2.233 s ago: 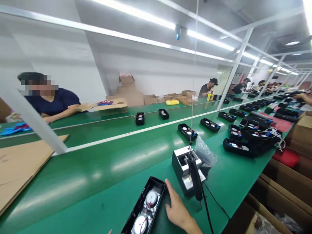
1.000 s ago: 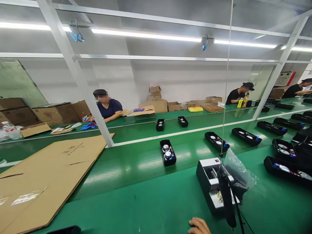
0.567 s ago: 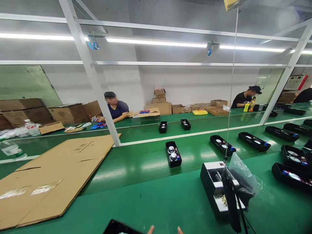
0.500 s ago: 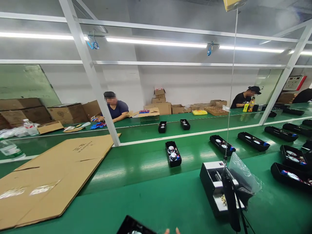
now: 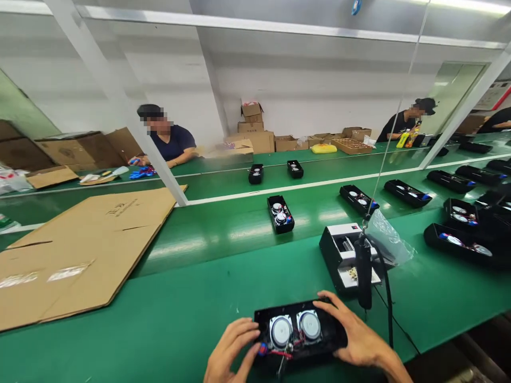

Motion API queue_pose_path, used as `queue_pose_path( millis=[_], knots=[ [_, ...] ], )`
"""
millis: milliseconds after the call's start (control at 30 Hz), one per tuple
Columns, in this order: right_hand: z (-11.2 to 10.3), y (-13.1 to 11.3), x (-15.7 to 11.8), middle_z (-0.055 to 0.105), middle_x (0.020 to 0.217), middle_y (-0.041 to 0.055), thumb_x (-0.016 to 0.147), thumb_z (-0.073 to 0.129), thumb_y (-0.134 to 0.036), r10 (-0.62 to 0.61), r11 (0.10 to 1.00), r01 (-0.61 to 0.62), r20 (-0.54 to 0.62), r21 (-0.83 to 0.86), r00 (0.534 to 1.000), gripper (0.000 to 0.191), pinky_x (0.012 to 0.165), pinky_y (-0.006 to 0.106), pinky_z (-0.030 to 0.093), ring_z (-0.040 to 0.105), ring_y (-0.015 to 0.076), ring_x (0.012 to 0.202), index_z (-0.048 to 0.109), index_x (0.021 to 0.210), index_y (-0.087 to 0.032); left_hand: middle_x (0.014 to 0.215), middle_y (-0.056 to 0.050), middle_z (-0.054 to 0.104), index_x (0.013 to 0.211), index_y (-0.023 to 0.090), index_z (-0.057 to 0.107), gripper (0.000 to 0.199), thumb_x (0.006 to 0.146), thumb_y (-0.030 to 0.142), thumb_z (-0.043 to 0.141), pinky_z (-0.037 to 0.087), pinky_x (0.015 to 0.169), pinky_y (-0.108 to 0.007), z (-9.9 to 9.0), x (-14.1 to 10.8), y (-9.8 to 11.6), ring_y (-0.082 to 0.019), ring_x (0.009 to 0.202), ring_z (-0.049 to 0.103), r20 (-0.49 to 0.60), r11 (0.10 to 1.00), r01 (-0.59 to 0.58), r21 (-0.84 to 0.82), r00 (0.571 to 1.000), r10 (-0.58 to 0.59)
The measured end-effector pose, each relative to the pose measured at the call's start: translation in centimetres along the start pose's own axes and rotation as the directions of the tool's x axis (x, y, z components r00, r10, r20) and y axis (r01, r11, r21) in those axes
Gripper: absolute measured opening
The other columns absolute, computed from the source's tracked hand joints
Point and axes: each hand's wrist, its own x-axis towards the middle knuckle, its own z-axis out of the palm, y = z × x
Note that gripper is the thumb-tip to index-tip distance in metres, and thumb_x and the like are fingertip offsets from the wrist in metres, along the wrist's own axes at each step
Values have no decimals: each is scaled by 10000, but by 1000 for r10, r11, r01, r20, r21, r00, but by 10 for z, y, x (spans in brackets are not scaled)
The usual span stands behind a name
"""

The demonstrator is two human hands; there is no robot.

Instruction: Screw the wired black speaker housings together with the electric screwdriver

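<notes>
A black speaker housing (image 5: pixel 328 331) with two round white-backed speakers and red wires lies at the near edge of the green bench. My left hand (image 5: pixel 233 348) grips its left end, fingers at the rim and thumb beside a small blue and red part (image 5: pixel 262 349). Around the right end, my right hand (image 5: pixel 357 332) is wrapped with fingers over the far edge and thumb at the near side. Just beyond stands a black and silver screw feeder (image 5: pixel 341 258), and a black electric screwdriver (image 5: pixel 363 274) hangs on a cord in front of it.
A flat cardboard sheet (image 5: pixel 99 239) covers the left of the bench. More speaker housings (image 5: pixel 280 214) sit on the green conveyor, several at right (image 5: pixel 459 244). A clear plastic bag (image 5: pixel 389 239) lies behind the feeder. Two co-workers (image 5: pixel 171 141) sit across, with a third partly visible at far right.
The view has tilted down. The near speaker housing, barely visible at the bottom edge before, now shows fully with both my hands on it.
</notes>
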Motion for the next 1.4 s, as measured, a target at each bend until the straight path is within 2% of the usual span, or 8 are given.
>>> queue_pose_path(
  millis=[133, 267, 400, 533, 800, 1033, 1200, 1400],
  knots=[
    [-11, -12, -19, 349, 1760, 130, 743, 732, -133, -59, 996, 43, -233, -72, 971, 759, 1251, 593, 429, 454, 379, 1566, 625, 1474, -307, 1219, -78, 820, 1098, 301, 813, 182, 995, 437, 747, 654, 1063, -429, -5, -3, -14, -291, 1290, 733, 217, 997, -76, -8, 973, 76],
    [22, -37, -26, 788, 1101, 78, 931, 738, -185, -379, 925, 342, -444, -163, 812, 118, 928, 413, 635, 768, 258, 1023, 701, 1008, -265, 1301, -85, 796, 1037, 291, 794, 113, 988, 386, 760, 629, 1101, -488, 1, -4, -5, -325, 1384, 675, 281, 999, -39, -10, 959, 40],
    [67, -68, -11, 795, 870, 13, 1029, 667, -240, -596, 802, 528, -416, -277, 687, 40, 732, 319, 604, 756, 193, 783, 661, 991, -248, 1286, -83, 804, 1004, 260, 720, 60, 1020, 309, 690, 551, 1166, -591, 15, 2, 7, -333, 1403, 658, 269, 998, 22, -63, 963, -4],
    [94, -89, 9, 805, 1017, 90, 1023, 623, -233, -536, 844, 414, -574, -342, 619, 51, 801, 372, 638, 778, 250, 937, 657, 1057, -215, 1183, -52, 830, 1139, 269, 654, 98, 1044, 279, 631, 456, 1226, -629, 26, 0, 10, -287, 1308, 731, 305, 986, 115, -122, 950, -73],
    [73, -90, 26, 832, 1055, 76, 1047, 613, -113, -412, 905, 338, -732, -258, 543, 214, 848, 360, 667, 799, 216, 928, 740, 1173, -230, 1074, -1, 824, 1177, 282, 659, 196, 1078, 185, 520, 355, 1307, -568, 32, -2, 11, -214, 1208, 780, 261, 980, 124, -158, 962, -80],
    [49, -87, 7, 825, 960, 32, 1096, 516, -124, -626, 771, 494, -337, -403, 703, 263, 688, 327, 582, 766, 187, 776, 733, 1207, -221, 1414, -108, 689, 1263, 272, 682, 337, 987, 114, 569, 411, 1278, -655, 18, 10, 28, -307, 1481, 574, 369, 999, -51, 6, 928, 45],
    [53, -95, 7, 800, 873, 28, 1040, 563, -92, -497, 777, 376, -126, -505, 858, 223, 662, 337, 503, 735, 212, 735, 754, 1078, -199, 1524, -138, 620, 1235, 246, 686, 507, 769, 146, 859, 362, 1246, -791, 29, 4, 28, -468, 1572, 416, 534, 984, -115, 137, 845, 24],
    [46, -109, 17, 835, 958, 9, 959, 576, 0, -304, 829, 298, 66, -473, 951, 321, 719, 315, 481, 760, 191, 809, 764, 1082, -229, 1456, -132, 674, 1140, 217, 719, 519, 683, 22, 872, 316, 1234, -841, 44, 3, 20, -493, 1577, 394, 545, 968, -179, 175, 837, 56]
  ],
)
